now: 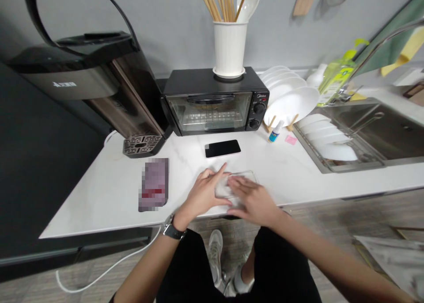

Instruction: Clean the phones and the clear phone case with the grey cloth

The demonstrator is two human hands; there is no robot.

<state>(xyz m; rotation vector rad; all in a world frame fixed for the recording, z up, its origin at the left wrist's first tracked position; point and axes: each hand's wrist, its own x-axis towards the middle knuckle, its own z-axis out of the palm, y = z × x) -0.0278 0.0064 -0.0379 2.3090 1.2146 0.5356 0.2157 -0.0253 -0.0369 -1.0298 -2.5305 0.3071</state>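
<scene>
A clear, shallow rectangular case [222, 189], like a phone case, lies near the counter's front edge. My left hand [206, 190] grips its left end, thumb on the near side and index finger along the far side. Across its right half lies my right hand [253, 200], fingers stretched out and thumb apart, blurred by motion. Whether something thin is under those fingers I cannot tell. Just beyond the case is a black smartphone [222, 149], lying flat. Farther right stand a small spray bottle [275, 132] and a pink scrap [291, 139].
A toaster oven [212, 102] carrying a white utensil pot [230, 47] stands behind. On the left are a water dispenser [132, 95] and a pixelated purple item [154, 183]. To the right are racked plates [291, 102] and a sink [397, 126] with dishes.
</scene>
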